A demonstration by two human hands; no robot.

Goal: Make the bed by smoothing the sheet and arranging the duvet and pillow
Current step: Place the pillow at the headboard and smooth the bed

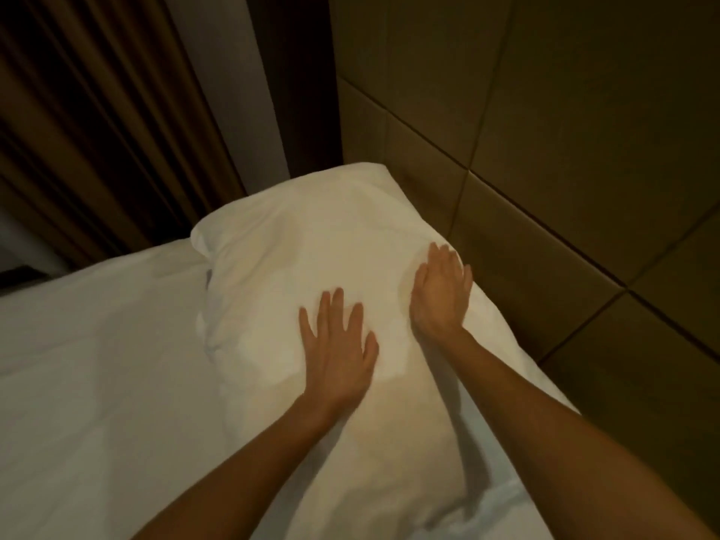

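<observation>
Two entries: left hand (339, 344) and right hand (442, 294) spread flat on pillow (311, 235); we risk shoving it askew toward nine o'clock.

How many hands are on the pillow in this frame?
2. The left hand lies flat with fingers spread near the middle of the pillow. The right hand presses the pillow's edge beside the padded headboard. Both are fully visible.

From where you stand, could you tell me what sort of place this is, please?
Probably a hotel bedroom: the left hand and right hand press a white pillow on a white sheet, against a padded panelled headboard, with brown curtains alongside.
</observation>
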